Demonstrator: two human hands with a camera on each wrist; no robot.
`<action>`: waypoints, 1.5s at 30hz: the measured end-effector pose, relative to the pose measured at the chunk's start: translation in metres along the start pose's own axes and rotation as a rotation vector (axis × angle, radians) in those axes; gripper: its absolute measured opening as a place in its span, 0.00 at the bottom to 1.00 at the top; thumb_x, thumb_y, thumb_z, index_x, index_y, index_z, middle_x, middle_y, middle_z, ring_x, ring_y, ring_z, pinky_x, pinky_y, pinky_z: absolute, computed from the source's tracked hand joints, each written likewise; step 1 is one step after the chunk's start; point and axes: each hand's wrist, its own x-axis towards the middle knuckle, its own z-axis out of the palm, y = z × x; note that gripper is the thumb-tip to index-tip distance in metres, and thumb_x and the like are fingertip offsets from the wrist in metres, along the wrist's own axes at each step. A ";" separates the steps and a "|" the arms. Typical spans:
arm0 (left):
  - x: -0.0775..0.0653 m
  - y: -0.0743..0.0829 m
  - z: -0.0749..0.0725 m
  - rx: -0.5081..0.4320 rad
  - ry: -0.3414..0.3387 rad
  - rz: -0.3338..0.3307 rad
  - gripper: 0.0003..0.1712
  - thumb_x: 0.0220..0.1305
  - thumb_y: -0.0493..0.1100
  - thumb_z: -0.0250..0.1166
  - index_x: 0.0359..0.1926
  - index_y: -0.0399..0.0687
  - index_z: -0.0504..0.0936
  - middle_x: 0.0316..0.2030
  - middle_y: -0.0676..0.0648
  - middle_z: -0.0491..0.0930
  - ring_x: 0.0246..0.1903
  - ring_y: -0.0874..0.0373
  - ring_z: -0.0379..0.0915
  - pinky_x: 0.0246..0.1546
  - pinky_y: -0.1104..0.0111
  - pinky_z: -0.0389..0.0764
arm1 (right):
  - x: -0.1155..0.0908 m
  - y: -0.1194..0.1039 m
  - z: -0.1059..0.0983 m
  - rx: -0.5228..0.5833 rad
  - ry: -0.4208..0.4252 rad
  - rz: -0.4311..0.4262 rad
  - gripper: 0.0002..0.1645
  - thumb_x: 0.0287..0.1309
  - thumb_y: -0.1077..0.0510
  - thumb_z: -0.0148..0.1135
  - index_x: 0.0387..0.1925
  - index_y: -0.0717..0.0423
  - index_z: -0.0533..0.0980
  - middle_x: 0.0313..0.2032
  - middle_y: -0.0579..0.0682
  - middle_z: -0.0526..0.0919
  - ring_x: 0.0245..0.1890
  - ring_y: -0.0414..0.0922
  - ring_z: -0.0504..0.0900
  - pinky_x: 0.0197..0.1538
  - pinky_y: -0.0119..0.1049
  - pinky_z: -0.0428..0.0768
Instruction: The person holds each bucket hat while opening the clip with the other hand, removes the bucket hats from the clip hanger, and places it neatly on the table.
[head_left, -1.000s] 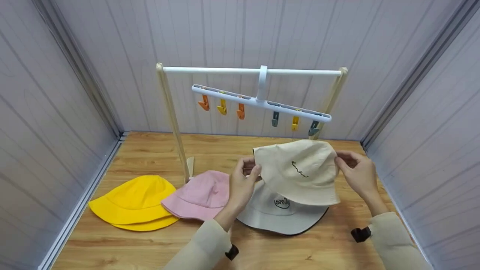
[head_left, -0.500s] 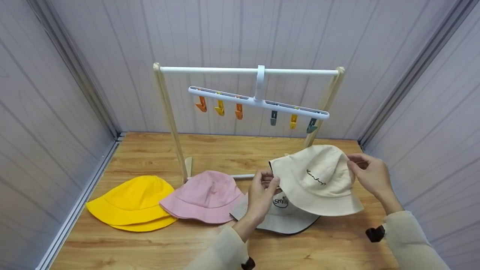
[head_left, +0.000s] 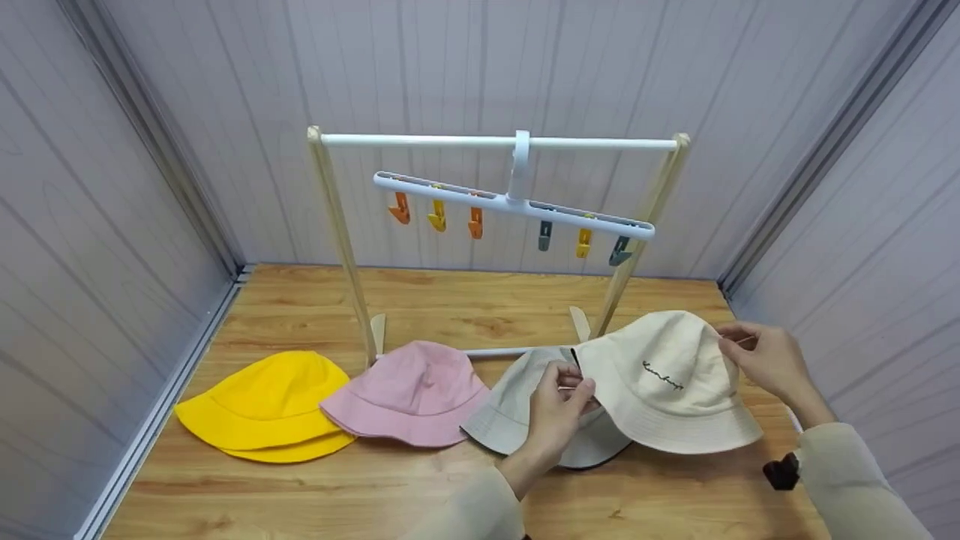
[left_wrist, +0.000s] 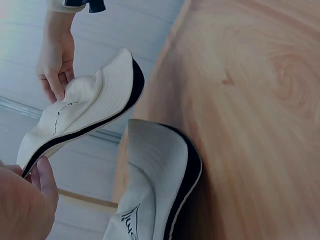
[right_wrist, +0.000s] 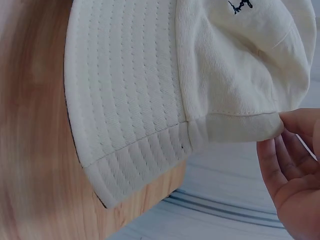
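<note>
A cream bucket hat (head_left: 675, 382) with dark script on its crown is held up between both hands at the right. My left hand (head_left: 559, 412) pinches the left end of its brim; the left wrist view shows the thumb and fingers on the dark-lined edge (left_wrist: 75, 137). On the hat's other side, my right hand (head_left: 769, 364) pinches the crown fabric, also seen in the right wrist view (right_wrist: 295, 170). Beneath and behind the left hand lies a grey bucket hat (head_left: 499, 409), its "smile" lettering (left_wrist: 131, 222) visible in the left wrist view.
A pink bucket hat (head_left: 409, 394) and stacked yellow bucket hats (head_left: 266, 397) lie to the left on the wooden table (head_left: 322, 495). Behind stands a rack (head_left: 420, 140) bearing a white hanger (head_left: 517, 202) with orange, yellow and grey clips. Panel walls (head_left: 862, 247) enclose the table.
Both hands have carried the cream hat to the right and lower, toward the table beside the grey hat. More of the grey hat's left side now shows.
</note>
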 end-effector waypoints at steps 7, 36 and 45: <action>-0.007 -0.008 0.010 -0.042 -0.010 -0.040 0.10 0.70 0.31 0.67 0.46 0.37 0.75 0.40 0.44 0.79 0.35 0.57 0.82 0.44 0.57 0.91 | -0.003 0.009 -0.002 -0.011 -0.033 0.014 0.14 0.72 0.59 0.67 0.53 0.61 0.86 0.43 0.60 0.90 0.35 0.30 0.81 0.33 0.26 0.80; -0.019 -0.056 0.039 -0.154 0.061 -0.252 0.12 0.67 0.24 0.65 0.44 0.37 0.73 0.37 0.43 0.75 0.33 0.55 0.80 0.41 0.58 0.91 | -0.001 0.036 0.025 -0.126 -0.076 0.002 0.10 0.67 0.67 0.65 0.46 0.65 0.87 0.40 0.63 0.90 0.38 0.61 0.87 0.36 0.48 0.85; -0.018 -0.064 0.033 -0.083 0.050 -0.282 0.10 0.69 0.26 0.64 0.46 0.37 0.72 0.38 0.42 0.76 0.36 0.51 0.85 0.43 0.59 0.91 | -0.001 0.038 0.039 -0.133 -0.101 0.052 0.11 0.69 0.67 0.63 0.47 0.64 0.87 0.41 0.65 0.89 0.40 0.63 0.86 0.37 0.54 0.85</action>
